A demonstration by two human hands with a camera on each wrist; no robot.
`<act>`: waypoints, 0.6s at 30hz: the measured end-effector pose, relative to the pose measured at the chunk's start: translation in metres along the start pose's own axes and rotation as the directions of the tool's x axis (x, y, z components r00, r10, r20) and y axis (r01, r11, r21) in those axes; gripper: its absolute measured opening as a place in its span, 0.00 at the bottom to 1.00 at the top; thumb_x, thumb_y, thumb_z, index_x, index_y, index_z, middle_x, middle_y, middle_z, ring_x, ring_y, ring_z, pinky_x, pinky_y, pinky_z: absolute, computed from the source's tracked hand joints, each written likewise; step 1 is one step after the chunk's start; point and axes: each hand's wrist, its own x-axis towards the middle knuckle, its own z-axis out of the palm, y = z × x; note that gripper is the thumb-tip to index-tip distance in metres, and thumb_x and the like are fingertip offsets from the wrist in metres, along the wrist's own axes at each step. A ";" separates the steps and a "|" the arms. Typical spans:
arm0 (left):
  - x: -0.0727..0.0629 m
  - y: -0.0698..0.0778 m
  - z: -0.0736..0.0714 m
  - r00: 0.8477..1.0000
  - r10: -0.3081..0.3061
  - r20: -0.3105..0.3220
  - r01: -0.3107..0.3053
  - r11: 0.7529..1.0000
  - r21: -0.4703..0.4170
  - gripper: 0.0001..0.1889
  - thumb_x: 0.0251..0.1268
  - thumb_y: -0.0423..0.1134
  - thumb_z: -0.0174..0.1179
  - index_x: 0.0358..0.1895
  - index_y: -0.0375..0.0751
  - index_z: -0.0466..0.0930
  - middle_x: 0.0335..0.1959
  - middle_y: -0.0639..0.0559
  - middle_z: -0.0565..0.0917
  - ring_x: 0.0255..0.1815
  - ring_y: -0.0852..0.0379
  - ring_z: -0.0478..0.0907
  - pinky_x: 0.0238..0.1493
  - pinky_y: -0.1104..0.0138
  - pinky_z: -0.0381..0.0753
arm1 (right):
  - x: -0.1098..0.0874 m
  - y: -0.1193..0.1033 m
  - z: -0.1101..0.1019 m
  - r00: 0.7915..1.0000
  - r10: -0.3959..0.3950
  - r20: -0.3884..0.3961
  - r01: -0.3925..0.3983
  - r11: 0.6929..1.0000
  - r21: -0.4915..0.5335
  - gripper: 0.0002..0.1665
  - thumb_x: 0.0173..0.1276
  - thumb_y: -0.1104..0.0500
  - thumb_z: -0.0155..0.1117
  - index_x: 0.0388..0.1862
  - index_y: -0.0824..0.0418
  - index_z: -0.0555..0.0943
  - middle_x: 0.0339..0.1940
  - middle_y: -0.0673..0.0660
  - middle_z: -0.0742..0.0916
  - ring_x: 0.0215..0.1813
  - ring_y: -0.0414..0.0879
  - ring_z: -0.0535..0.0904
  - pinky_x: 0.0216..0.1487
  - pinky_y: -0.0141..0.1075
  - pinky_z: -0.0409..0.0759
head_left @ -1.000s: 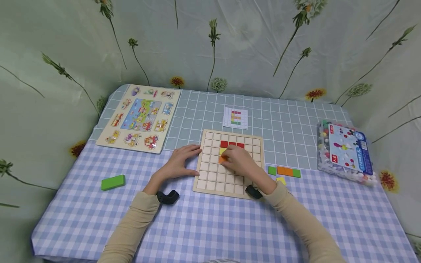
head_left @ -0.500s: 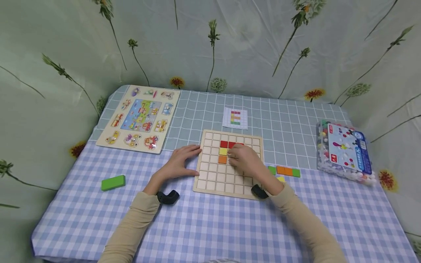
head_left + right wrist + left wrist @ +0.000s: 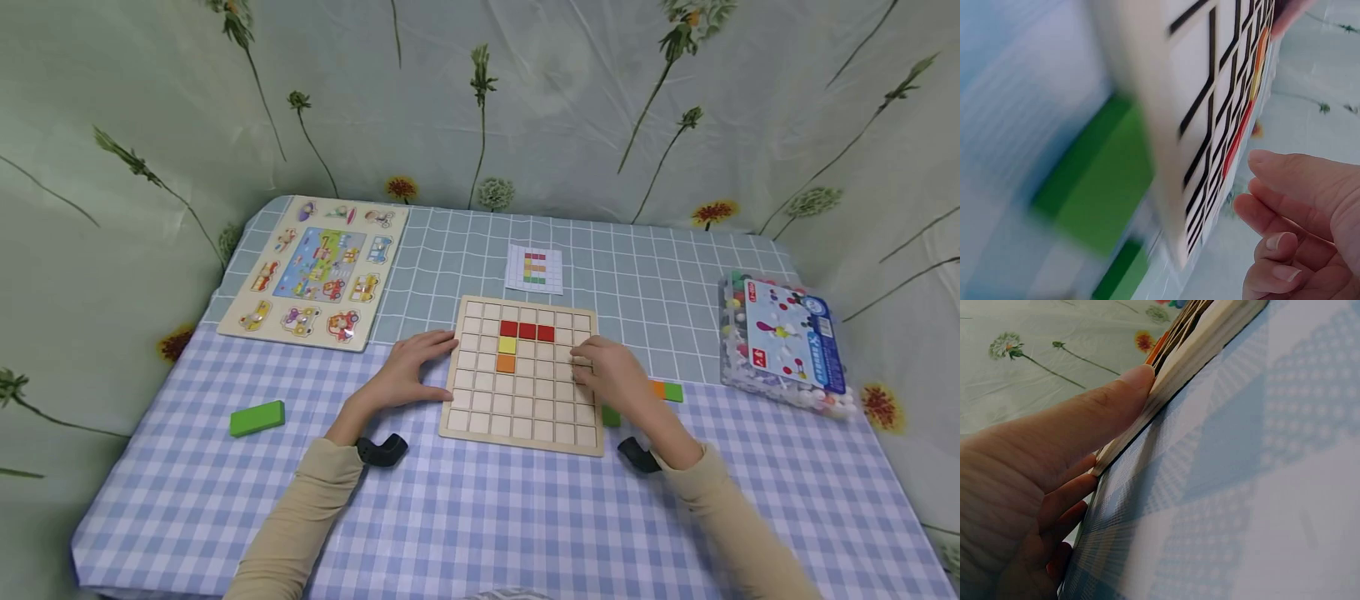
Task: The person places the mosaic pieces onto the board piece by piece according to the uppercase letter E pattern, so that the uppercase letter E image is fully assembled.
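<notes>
At the board's [image 3: 520,406] three o'clock, a right hand [image 3: 621,379] partly hides an orange block [image 3: 657,389] from where I stand. Farther out, a box's [image 3: 795,333] lettering is too small to read. Both sleeves [image 3: 303,508] are cropped, at four and eight; a green block [image 3: 1104,181] blurs in the right wrist view.

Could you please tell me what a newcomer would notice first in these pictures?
Probably the wooden grid board, central in the head view: three red tiles form a row, with a yellow tile and an orange tile below its left end. The left hand touches the board's left edge; the right hand is at its right edge. Next, perhaps, the wooden picture puzzle at back left.
</notes>
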 end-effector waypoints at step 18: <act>-0.001 0.001 -0.001 1.000 0.003 -0.008 -0.003 1.000 -0.013 0.44 0.41 0.49 0.74 0.67 0.42 0.67 0.70 0.44 0.67 0.72 0.42 0.60 0.61 0.45 0.57 | -0.044 0.040 -0.019 0.989 0.143 -0.039 -0.145 0.989 -0.037 0.13 0.57 0.64 0.68 0.40 0.69 0.84 0.38 0.64 0.86 0.42 0.58 0.82 0.44 0.50 0.79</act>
